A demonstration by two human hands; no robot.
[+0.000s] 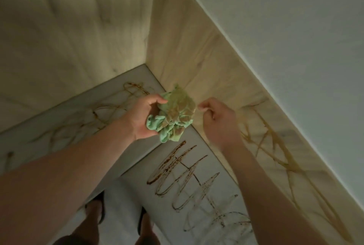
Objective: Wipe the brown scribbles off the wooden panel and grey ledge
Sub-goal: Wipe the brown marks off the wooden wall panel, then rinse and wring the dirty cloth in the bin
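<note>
My left hand [143,116] grips a crumpled green cloth [173,118], stained brown, held in the air above the corner of the grey ledge [208,150]. My right hand [216,118] sits just right of the cloth with its fingers curled; whether it pinches the cloth's edge is unclear. Dark brown scribbles [185,177] loop across the ledge below the cloth. Fainter brown scribbles [110,110] run along the ledge's left arm. The wooden panel [197,51] on the right carries smeared brown lines [279,150].
A second wooden panel [69,37] forms the left side of the corner. A white wall [295,27] rises above the right panel. My feet in dark sandals [122,223] stand on the pale floor below the ledge.
</note>
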